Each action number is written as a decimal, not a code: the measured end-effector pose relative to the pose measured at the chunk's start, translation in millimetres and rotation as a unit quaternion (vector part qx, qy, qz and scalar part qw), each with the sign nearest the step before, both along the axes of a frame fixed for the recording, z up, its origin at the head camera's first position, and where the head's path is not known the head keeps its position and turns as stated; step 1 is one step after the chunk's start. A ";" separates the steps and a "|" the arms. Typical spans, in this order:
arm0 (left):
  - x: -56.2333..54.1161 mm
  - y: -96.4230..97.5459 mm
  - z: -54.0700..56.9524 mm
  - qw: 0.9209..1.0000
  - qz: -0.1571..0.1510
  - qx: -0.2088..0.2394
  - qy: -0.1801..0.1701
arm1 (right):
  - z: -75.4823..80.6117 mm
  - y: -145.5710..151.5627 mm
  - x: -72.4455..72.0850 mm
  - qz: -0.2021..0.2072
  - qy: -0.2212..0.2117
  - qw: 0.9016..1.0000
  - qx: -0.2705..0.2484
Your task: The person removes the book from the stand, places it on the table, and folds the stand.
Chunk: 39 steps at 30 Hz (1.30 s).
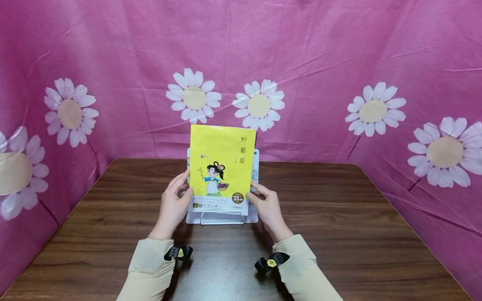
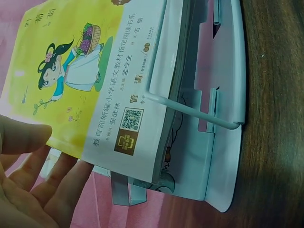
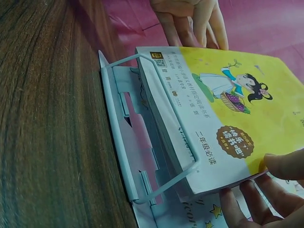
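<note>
A yellow book (image 1: 226, 163) with a cartoon girl on its cover stands upright on a white book stand (image 1: 254, 213). The stand's wire holder (image 2: 190, 110) crosses in front of the book's lower part. My left hand (image 1: 174, 203) grips the book's left edge, thumb on the front cover and fingers behind. At the opposite edge, my right hand (image 1: 266, 207) holds the book the same way, its thumb on the cover in the right wrist view. Most of the stand's back panel is hidden behind the book.
The stand rests on a dark wooden table (image 1: 324, 217). Behind the table hangs a pink cloth (image 1: 301, 50) printed with large white daisies. Each wrist wears a black strap, the left strap (image 1: 178, 253) and the right strap (image 1: 272, 262).
</note>
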<state>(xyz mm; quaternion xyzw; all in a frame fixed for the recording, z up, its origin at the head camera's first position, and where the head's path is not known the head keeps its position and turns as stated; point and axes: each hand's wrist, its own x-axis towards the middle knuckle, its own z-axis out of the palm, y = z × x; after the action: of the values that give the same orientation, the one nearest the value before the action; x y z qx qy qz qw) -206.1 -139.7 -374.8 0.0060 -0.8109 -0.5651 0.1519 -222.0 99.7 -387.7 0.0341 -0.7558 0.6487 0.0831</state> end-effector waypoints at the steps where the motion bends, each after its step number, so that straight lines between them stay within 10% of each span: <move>1: 0.0 0.2 0.2 1.000 -0.001 -0.001 0.005 | 0.2 0.1 -0.1 -0.002 0.000 1.000 -0.006; 39: 14.4 22.7 12.9 0.996 0.002 0.048 0.073 | 23.2 21.7 0.8 -0.052 0.059 0.990 -0.120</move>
<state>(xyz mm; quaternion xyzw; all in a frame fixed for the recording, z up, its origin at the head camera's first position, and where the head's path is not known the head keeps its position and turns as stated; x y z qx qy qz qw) -191.7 -117.0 -361.9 -0.0266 -0.7698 -0.6017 0.2116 -221.2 121.4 -364.5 0.0223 -0.6670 0.7263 0.1646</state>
